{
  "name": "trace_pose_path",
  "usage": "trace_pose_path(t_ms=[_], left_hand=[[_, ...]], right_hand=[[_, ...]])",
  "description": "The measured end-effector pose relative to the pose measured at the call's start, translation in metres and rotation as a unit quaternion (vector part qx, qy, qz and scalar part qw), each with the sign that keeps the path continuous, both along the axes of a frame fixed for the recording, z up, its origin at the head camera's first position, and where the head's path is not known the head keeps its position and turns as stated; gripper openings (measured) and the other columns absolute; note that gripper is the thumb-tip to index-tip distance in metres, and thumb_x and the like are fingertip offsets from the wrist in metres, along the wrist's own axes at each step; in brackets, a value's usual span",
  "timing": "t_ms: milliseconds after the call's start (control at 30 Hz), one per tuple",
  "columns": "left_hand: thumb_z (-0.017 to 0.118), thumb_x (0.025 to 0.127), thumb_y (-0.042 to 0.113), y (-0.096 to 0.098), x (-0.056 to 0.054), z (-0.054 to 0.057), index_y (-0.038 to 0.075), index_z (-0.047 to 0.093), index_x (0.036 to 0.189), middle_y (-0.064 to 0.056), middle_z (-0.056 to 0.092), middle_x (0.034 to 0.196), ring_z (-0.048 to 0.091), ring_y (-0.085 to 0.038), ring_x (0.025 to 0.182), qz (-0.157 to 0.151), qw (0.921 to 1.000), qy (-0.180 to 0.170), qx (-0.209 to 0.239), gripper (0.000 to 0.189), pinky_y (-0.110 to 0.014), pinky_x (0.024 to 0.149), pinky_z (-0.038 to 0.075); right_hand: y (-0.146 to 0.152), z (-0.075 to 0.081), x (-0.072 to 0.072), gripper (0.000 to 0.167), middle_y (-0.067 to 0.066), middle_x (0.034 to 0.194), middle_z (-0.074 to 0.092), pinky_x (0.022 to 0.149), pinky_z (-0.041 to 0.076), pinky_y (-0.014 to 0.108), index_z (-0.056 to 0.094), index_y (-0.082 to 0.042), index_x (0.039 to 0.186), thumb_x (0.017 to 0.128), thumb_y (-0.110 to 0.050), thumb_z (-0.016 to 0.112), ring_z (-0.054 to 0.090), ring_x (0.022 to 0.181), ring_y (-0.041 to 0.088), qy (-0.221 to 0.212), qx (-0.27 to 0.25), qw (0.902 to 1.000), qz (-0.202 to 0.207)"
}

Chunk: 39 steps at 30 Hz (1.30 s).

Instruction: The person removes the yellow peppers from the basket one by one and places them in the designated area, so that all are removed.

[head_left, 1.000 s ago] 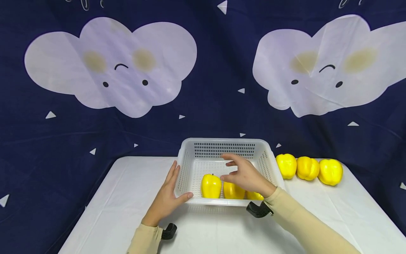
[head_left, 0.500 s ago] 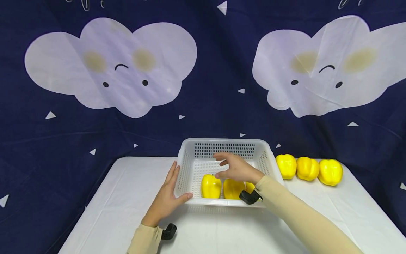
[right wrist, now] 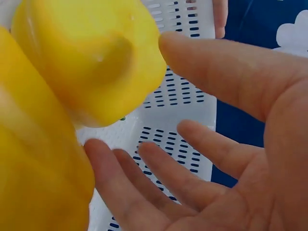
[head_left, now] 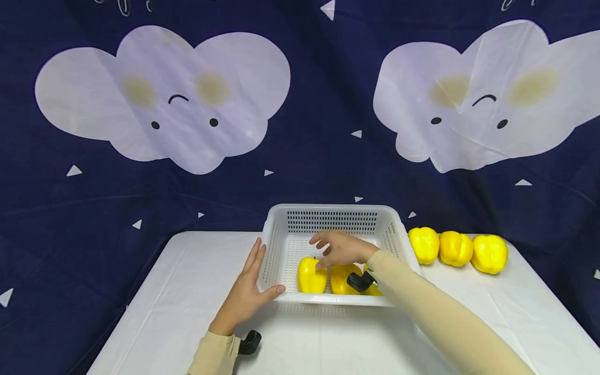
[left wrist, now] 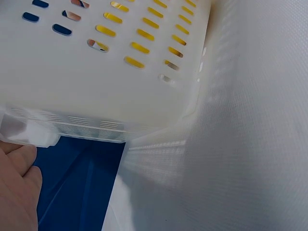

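Observation:
My left hand (head_left: 246,294) rests against the near left corner of a white perforated basket (head_left: 290,298), fingers straight along its left side and thumb on the front rim. My right hand (head_left: 339,247) reaches into the basket, fingers spread and nothing between them. Its thumb overlaps the upper right of the leftmost yellow bell pepper (head_left: 310,278). Beside that stands a middle bell pepper (head_left: 341,281), and a third bell pepper (head_left: 373,289) is partly hidden by the right wrist. In the right wrist view, the thumb tip is right at one bell pepper (right wrist: 96,57).
Three more yellow bell peppers (head_left: 455,249) stand in a row on the white-covered table (head_left: 164,302), right of the basket. Behind the table hangs a dark blue cloth (head_left: 323,177) with cloud prints. A black wrist camera (head_left: 361,282) sits under the right wrist.
My right hand has moved left and slightly lower inside the basket, from over the middle bell pepper to the leftmost one. The left hand and the bell peppers have stayed put.

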<state>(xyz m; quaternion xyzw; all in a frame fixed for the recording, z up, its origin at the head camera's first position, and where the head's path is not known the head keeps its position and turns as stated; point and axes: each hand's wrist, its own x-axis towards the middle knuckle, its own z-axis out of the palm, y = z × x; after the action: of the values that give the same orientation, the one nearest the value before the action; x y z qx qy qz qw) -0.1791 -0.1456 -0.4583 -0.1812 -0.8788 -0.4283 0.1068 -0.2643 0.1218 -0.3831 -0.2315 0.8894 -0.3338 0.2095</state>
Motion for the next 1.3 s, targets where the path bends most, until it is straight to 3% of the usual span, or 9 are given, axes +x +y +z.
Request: trace_pose_path(t_ms=[133, 367, 700, 1100, 1300], left_hand=[[0.08, 0.083, 0.036, 0.0, 0.0, 0.0, 0.0, 0.023, 0.159, -0.004, 0.006, 0.169, 0.02, -0.04, 0.15, 0.0, 1.0, 0.001, 0.0, 0.102, -0.066, 0.111, 0.028], [0.079, 0.083, 0.04, 0.0, 0.0, 0.0, 0.0, 0.023, 0.159, -0.004, 0.005, 0.169, 0.02, -0.04, 0.15, 0.001, 1.0, 0.001, -0.002, 0.103, -0.066, 0.111, 0.028], [0.08, 0.084, 0.038, -0.001, 0.0, 0.0, 0.001, 0.021, 0.159, -0.006, 0.005, 0.169, 0.02, -0.04, 0.15, -0.005, 1.0, -0.001, 0.002, 0.102, -0.065, 0.111, 0.028], [0.08, 0.083, 0.038, -0.001, 0.0, 0.001, 0.0, 0.021, 0.159, -0.003, 0.004, 0.169, 0.021, -0.039, 0.15, -0.009, 0.9999, 0.001, 0.006, 0.103, -0.064, 0.112, 0.028], [0.08, 0.083, 0.039, -0.002, 0.0, 0.0, 0.0, 0.021, 0.159, -0.003, 0.004, 0.169, 0.02, -0.039, 0.15, -0.01, 0.9999, -0.002, 0.007, 0.104, -0.065, 0.112, 0.028]], right_hand=[[-0.001, -0.001, -0.001, 0.061, 0.018, 0.13, 0.064, 0.094, 0.054, 0.043, 0.06, -0.01, 0.135, 0.08, -0.015, 0.085, 0.067, 0.109, 0.027, -0.006, 0.022, 0.9995, 0.024], [-0.007, -0.006, -0.002, 0.061, 0.011, 0.125, 0.066, 0.101, 0.049, 0.046, 0.06, -0.008, 0.136, 0.08, -0.016, 0.084, 0.062, 0.116, 0.03, -0.009, 0.043, 0.9972, 0.061], [-0.016, -0.015, 0.002, 0.054, -0.004, 0.12, 0.064, 0.102, 0.046, 0.044, 0.064, -0.02, 0.127, 0.078, -0.018, 0.086, 0.059, 0.105, 0.017, -0.033, 0.044, 0.9951, 0.082], [-0.022, -0.019, 0.005, 0.081, -0.012, 0.111, 0.061, 0.095, 0.046, 0.04, 0.056, -0.026, 0.138, 0.068, -0.011, 0.092, 0.055, 0.098, 0.014, -0.006, 0.094, 0.9894, 0.111], [-0.026, -0.02, 0.005, 0.085, -0.014, 0.109, 0.059, 0.093, 0.045, 0.037, 0.053, -0.028, 0.139, 0.066, -0.008, 0.09, 0.054, 0.098, 0.012, 0.0, 0.099, 0.9864, 0.131]])
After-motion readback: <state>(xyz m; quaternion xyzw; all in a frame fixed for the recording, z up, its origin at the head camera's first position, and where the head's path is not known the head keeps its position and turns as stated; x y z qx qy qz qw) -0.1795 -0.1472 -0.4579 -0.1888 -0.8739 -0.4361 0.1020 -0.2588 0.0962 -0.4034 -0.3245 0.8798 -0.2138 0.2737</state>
